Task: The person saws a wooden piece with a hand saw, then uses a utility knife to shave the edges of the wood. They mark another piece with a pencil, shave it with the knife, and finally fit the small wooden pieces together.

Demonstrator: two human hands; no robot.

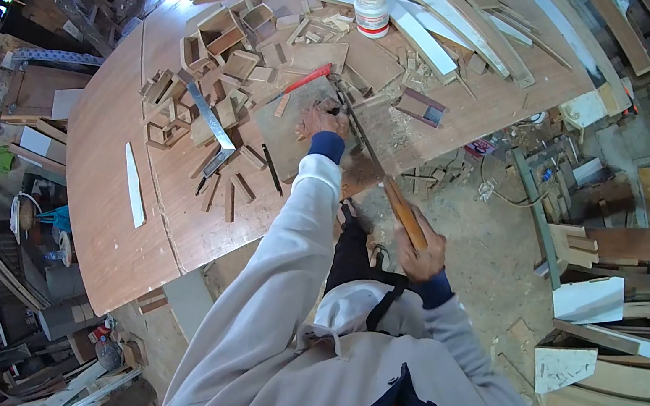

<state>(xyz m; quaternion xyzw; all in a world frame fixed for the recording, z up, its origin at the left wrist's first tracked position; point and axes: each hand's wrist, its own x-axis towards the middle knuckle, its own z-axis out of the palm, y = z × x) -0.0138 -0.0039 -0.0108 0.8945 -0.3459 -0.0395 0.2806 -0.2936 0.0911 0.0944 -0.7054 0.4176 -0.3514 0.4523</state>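
My right hand (422, 251) is wrapped round the wooden handle of a long thin tool (403, 214), whose dark blade runs up and left over the table edge. My left hand (324, 122) presses down near the blade's far end, on a board (281, 130) lying on the table; its fingers are closed round something too small to make out. Just beyond that hand lies a red-handled tool (310, 80). A black pencil-like stick (272, 169) and a metal square (211, 115) rest left of my left forearm.
Small wooden boxes (220, 30) and offcuts crowd the brown table (105, 168). A white glue tub (370, 16) holding sticks stands at the back, near long curved strips (427, 41). A small tray (421, 107) lies right. Boards (590, 300) are stacked on the floor at right.
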